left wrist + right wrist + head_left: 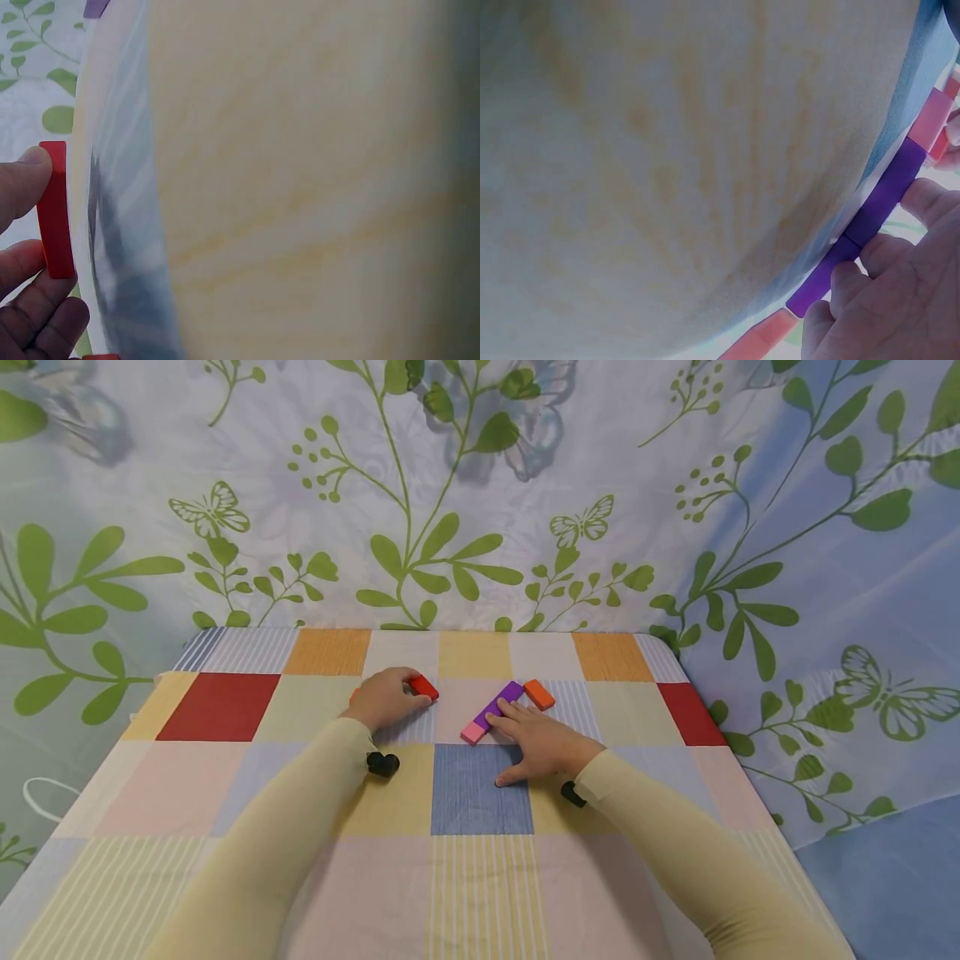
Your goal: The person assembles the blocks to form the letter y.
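My left hand (384, 700) pinches a flat red block (55, 210) between thumb and fingertips, just over the cloth in the head view. An orange-red block (354, 695) is mostly hidden behind that hand. To the right, a slanted row holds purple blocks (510, 692), with a seam between two of them in the right wrist view, and a pink block (473, 732) at its near end. My right hand (546, 743) lies palm down with spread fingers, the fingertips touching the purple blocks. Near the row's far end sits an orange block (538, 694).
A patchwork cloth (480, 789) in coloured squares covers the table. Behind it hangs a curtain (450, 468) with green leaves and butterflies, and another leafy stretch borders the right side. A white cord loop (37, 802) shows at the left edge.
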The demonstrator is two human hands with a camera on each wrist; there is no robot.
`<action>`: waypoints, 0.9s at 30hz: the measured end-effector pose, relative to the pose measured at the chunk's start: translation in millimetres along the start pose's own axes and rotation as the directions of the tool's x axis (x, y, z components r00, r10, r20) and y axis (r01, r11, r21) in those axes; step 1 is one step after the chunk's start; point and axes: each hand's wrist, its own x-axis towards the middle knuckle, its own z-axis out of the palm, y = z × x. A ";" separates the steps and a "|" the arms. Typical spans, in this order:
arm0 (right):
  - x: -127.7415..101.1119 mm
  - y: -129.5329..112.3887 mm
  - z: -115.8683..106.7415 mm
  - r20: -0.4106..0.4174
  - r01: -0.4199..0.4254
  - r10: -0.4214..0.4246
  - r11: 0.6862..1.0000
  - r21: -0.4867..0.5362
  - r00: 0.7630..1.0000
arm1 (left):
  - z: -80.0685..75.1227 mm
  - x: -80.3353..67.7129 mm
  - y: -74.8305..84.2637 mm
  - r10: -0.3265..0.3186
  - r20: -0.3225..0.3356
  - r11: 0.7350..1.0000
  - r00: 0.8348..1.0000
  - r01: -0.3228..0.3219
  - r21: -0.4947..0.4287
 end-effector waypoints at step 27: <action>0.1 -2.5 -1.8 0.013 -0.017 0.017 1.000 -0.005 1.000 | 18.8 -13.4 26.9 0.020 0.063 0.999 0.998 -0.022 0.031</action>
